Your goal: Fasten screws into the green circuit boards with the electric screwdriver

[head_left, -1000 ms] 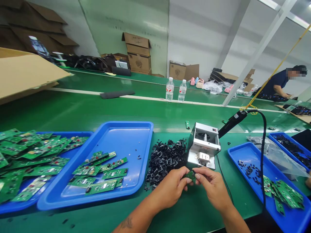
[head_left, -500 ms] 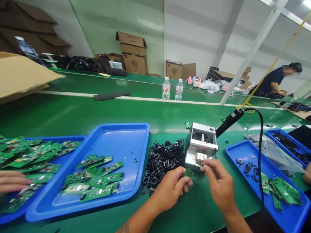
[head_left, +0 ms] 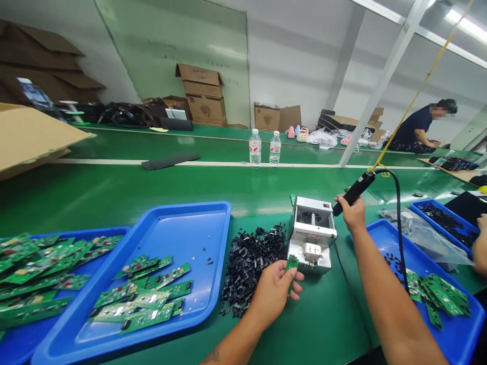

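My left hand (head_left: 276,286) pinches a small green circuit board (head_left: 292,263) upright between thumb and fingers, at the front left corner of a silver screw feeder (head_left: 312,228). Behind the feeder, on its right, my right hand (head_left: 352,210) is wrapped around the lower part of a black electric screwdriver (head_left: 355,192). The screwdriver hangs at a slant from a yellow cord (head_left: 414,101), and a black cable loops down from its top. Its tip is hidden behind the feeder. Left of my left hand lies a heap of small black plastic parts (head_left: 251,263).
Blue trays with circuit boards stand at left (head_left: 224,243) and right (head_left: 470,350). Another small board (head_left: 292,198) lies behind the feeder. Two water bottles (head_left: 255,148) stand farther back. A co-worker's hand (head_left: 480,243) shows at the right edge; another person (head_left: 413,129) bends over the far bench.
My right hand has moved from the feeder's front up to the screwdriver and gripped it. My left hand has turned the circuit board more upright. The hand over the left tray has gone from view.
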The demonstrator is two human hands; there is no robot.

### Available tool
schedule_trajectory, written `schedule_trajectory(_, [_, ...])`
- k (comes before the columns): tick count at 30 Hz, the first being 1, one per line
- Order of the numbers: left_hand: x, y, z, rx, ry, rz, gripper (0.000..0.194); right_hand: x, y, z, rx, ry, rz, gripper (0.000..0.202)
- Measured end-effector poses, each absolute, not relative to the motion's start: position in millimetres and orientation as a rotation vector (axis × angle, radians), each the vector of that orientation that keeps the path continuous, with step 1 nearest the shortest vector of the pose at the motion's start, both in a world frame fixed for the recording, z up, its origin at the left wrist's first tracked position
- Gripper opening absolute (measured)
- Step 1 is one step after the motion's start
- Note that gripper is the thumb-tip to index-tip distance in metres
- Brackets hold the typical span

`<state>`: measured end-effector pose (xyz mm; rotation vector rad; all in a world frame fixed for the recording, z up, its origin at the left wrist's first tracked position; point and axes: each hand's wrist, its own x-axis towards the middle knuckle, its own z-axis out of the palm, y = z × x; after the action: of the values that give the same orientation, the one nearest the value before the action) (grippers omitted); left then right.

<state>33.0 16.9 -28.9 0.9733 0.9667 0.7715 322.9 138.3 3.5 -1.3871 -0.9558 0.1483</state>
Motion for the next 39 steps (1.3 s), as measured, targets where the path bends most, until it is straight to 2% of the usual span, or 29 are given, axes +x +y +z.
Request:
schedule_trajectory(2, [34.2,15.6,-30.6,0.96,0.955,0.789,0.036,316.1,119.8,10.6,-1.331,-0.963,0.087,0.052])
schedule_trajectory(6, [38.2,14.0,-31.6,0.968,0.947,0.794,0.036,290.2,56.1,33.5,-1.217,-0.954,-0.009,0.046])
schedule_trajectory(11, [43.4,11.8,-33.2,0.956,0.945,0.808,0.036,224.6,1.5,57.3,-0.932,-1.08,0.43,0.053])
schedule_trajectory(13, [44.6,10.9,-34.3,0.954,0.939,0.819,0.036,199.4,-2.4,56.8,-0.937,-1.113,0.438,0.06])
schedule_trajectory(19, [45.6,10.0,-34.5,0.952,0.923,0.843,0.039,169.8,8.1,36.3,-0.865,-1.143,0.167,0.073])
schedule_trajectory(25, [46.9,9.9,-36.4,0.953,0.916,0.849,0.042,171.3,10.9,12.4,-1.044,-1.246,0.124,0.056])
schedule_trajectory(28, [47.1,9.9,-37.9,0.963,0.919,0.856,0.041,168.2,8.9,13.0,-1.095,-1.222,0.23,0.049])
schedule_trajectory(32, [47.8,9.2,-37.2,0.957,0.927,0.861,0.039,159.9,3.6,28.1,-0.991,-1.124,0.375,0.057])
schedule_trajectory(35, [49.1,8.7,-35.6,0.948,0.936,0.857,0.037,152.8,-0.1,39.9,-0.855,-1.03,0.307,0.063])
schedule_trajectory(39, [50.6,7.8,-35.3,0.938,0.945,0.862,0.036,144.6,0.8,46.0,-0.781,-1.034,0.25,0.059])
